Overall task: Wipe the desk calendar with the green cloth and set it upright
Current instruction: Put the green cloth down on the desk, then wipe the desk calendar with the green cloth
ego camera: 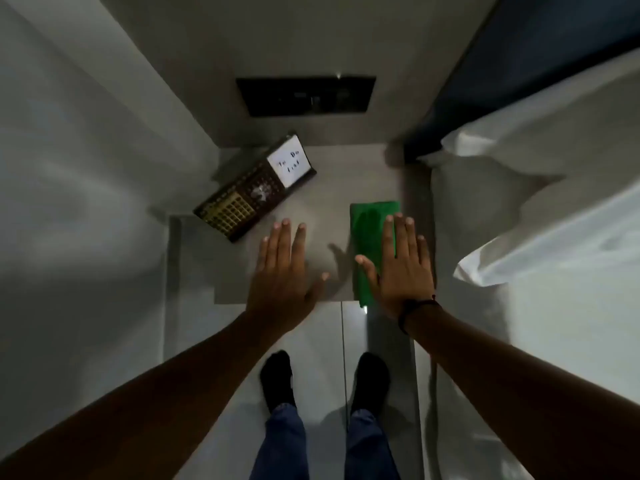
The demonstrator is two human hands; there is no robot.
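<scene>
The dark desk calendar (pixel 249 192) lies tilted on the grey bedside surface (pixel 329 174), with a white "To Do list" note on its upper end. A folded green cloth (pixel 372 233) lies to its right, near the surface's right edge. My left hand (pixel 282 271) hovers flat with fingers spread, just below and right of the calendar, holding nothing. Over the cloth's right part my right hand (pixel 401 268) is spread flat, fingers straight, not gripping it.
A white pillow and bedding (pixel 536 209) lie close on the right. A white wall (pixel 86 168) stands on the left. A dark recessed panel (pixel 304 95) sits in the back wall. My feet (pixel 277 379) stand on the pale tiled floor below.
</scene>
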